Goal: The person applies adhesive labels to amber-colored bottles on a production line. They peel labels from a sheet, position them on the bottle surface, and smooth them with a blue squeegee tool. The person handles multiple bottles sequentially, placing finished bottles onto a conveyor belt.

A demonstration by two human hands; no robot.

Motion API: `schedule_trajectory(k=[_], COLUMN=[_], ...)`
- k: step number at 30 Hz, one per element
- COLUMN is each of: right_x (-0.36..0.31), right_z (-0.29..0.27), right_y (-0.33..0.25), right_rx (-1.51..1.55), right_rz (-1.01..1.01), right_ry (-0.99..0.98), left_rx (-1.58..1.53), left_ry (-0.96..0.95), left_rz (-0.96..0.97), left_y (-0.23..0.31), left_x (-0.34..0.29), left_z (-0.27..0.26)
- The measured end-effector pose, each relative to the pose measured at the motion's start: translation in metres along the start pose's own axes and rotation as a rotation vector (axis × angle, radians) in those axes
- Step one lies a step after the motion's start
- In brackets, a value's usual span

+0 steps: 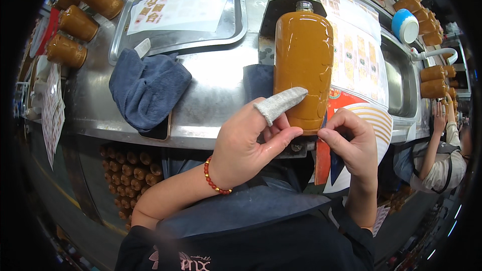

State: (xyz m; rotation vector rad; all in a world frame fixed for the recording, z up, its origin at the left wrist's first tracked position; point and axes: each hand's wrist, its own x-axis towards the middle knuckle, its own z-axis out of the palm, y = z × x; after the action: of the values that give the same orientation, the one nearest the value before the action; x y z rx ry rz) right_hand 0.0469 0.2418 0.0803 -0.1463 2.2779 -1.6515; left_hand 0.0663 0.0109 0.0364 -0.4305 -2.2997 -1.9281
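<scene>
A tall clear bottle [304, 55] full of orange-brown liquid lies on the steel counter, its open neck pointing away from me. My left hand [246, 145] has a red bead bracelet on the wrist. Its forefinger, in a white fabric sleeve, lies across the bottle's lower side, and the thumb reaches under the base. My right hand [354, 145] is at the bottle's lower right corner with thumb and forefinger pinched together. I cannot make out whether anything thin is between them.
A crumpled dark blue cloth [148, 88] lies left of the bottle, below a steel tray [240, 25] holding a printed sheet. Several filled bottles [75, 22] line the left and right [432, 80] edges. A sink [399, 85] and another person [442, 160] are at right.
</scene>
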Motion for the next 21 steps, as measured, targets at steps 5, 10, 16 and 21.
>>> schedule_trajectory(k=[5,10,16,21], right_x=[0.0,0.0,0.001,0.001], right_z=[0.0,0.0,0.002,0.002], right_y=[0.005,0.008,0.007,0.011], right_rx=[0.015,0.023,-0.056,-0.091], right_rz=[0.005,-0.003,-0.024,-0.015], right_ry=[0.006,0.021,0.032,0.055], left_rx=[-0.006,0.014,0.044,0.164], left_ry=[0.004,0.008,0.015,0.165], left_rz=[0.016,0.042,0.048,0.029], left_y=[-0.003,-0.003,-0.013,-0.025], left_x=[0.0,0.002,-0.002,-0.008], left_z=[0.002,0.003,-0.001,-0.007])
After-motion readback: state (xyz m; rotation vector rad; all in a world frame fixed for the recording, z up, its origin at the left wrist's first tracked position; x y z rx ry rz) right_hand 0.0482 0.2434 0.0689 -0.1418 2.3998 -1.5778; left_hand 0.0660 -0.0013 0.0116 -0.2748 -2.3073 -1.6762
